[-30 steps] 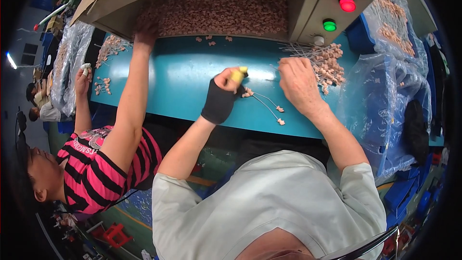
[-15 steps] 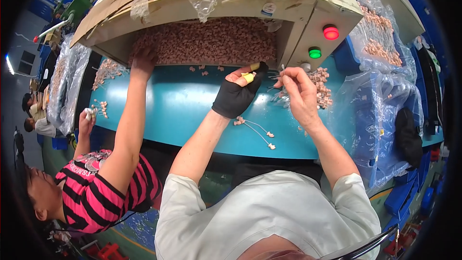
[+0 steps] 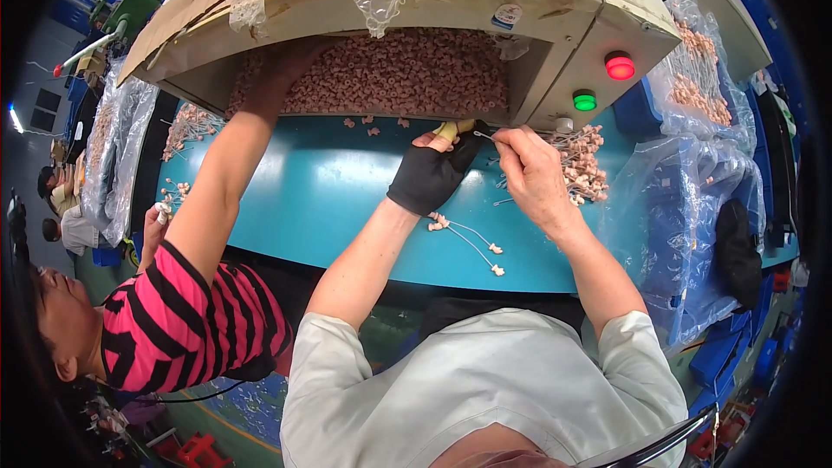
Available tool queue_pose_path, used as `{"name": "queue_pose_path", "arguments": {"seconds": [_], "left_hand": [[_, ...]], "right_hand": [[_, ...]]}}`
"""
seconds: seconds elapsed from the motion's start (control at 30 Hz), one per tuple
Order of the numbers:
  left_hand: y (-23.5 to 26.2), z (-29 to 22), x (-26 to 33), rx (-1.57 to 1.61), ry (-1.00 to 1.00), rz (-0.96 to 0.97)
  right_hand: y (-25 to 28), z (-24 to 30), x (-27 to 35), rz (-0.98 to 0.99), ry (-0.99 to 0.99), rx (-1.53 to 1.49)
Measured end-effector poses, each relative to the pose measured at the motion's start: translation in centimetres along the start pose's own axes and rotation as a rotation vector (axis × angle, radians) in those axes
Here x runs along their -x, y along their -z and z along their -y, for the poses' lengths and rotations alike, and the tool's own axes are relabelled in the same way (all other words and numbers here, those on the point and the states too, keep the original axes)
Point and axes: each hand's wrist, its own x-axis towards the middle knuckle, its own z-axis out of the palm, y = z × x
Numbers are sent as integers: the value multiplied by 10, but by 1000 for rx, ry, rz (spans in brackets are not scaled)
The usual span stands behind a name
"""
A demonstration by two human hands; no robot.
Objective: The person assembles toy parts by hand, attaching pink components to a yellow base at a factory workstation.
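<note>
My left hand [image 3: 431, 172], in a black glove with bare and yellow-wrapped fingertips, is closed just below the opening of a beige metal box. What lies between its fingers is hidden. Beside it, my right hand [image 3: 536, 175] pinches a thin grey wire [image 3: 487, 136], whose small looped end points at the left fingertips. Just beyond my right hand lies a pile of wires with pink ends [image 3: 583, 165]. A couple of wired pink pieces [image 3: 468, 238] rest on the teal tabletop [image 3: 347, 225] nearer to me.
The beige box [image 3: 555, 69] holds a heap of small pink pieces [image 3: 407, 74]; red and green lamps [image 3: 620, 65] sit on its right. At left, a co-worker's arm [image 3: 230, 165] reaches into the box. Plastic-lined blue crates [image 3: 672, 234] stand at right.
My right hand has turned, and the wire it pinches now lies sideways toward my left fingertips. The co-worker's arm has reached deeper into the box. The whole view has shifted slightly.
</note>
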Motion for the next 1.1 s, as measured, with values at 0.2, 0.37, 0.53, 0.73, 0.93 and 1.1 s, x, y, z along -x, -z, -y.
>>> {"name": "queue_pose_path", "arguments": {"seconds": [0.2,0.37,0.53,0.73,0.93,1.1], "left_hand": [[-4,0,3,220,82,-261],[-4,-17,7,722,335,-116],[-17,-30,4,623,328,-234],[-18,-30,5,500,339,-236],[-14,-23,5,524,345,-230],[-16,-19,8,545,338,-202]], "right_hand": [[-3,9,4,14,41,64],[-12,8,7,11,62,162],[-13,7,6,-1,99,205],[-13,9,6,-19,114,219],[-15,10,5,-38,134,268],[-13,9,5,-38,192,292]]}}
